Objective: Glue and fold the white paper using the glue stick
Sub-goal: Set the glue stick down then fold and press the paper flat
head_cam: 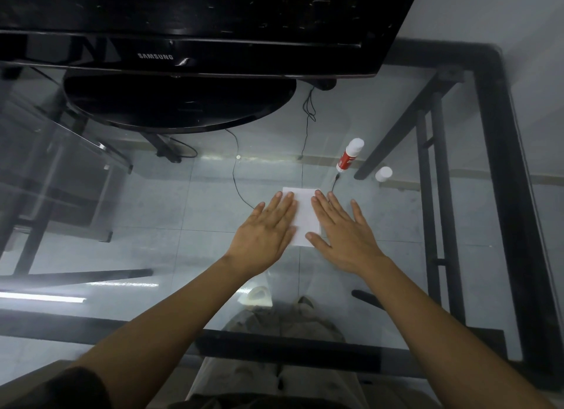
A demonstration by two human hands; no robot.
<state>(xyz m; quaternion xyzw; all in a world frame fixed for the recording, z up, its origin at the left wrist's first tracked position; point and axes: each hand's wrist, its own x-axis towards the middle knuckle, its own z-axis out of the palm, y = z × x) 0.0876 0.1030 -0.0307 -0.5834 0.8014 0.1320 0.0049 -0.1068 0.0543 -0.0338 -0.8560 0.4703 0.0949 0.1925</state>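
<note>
A small white paper lies flat on the glass table, folded into a narrow rectangle. My left hand rests flat on its left part, fingers spread and pointing away from me. My right hand lies flat on its right edge in the same way. Both palms face down and hold nothing. The glue stick, white with a red label, stands uncapped beyond the paper to the right. Its white cap sits apart, further right.
A black monitor on a round black stand fills the far side of the glass table. The table's black frame runs along the right and near edges. Thin cables hang below the glass.
</note>
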